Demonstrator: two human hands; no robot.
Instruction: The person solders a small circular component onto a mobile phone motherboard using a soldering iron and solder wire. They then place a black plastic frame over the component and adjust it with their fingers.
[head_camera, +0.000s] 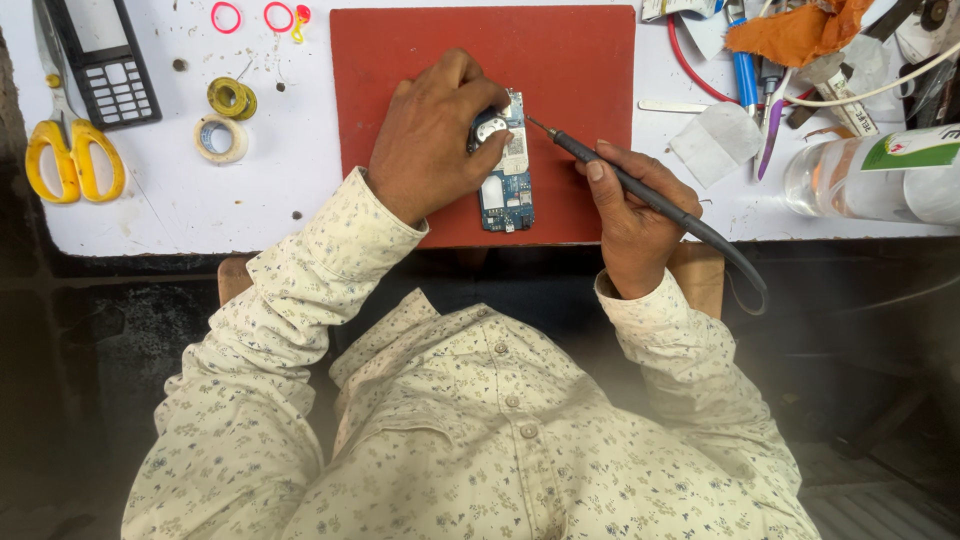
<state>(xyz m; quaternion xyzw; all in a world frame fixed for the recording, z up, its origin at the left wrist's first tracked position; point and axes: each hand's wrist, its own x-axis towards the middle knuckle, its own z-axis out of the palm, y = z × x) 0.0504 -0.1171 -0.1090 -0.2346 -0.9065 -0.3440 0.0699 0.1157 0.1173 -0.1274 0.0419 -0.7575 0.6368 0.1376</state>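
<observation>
- Head view: the left hand (432, 135) was closed down over the upper part of a blue phone circuit board (505, 180), pinning it on the red mat (560, 60)
- The right hand (630, 215) gripped a dark soldering iron (640, 190) like a pen, tip just beside the board's top edge
- The board looked light, stiff and fragile; best held by its edges
- Counted: one board, one iron, one pair of yellow scissors (72, 150), two tape rolls (222, 137), two pink rings (227, 16), one clear bottle (870, 172)
</observation>
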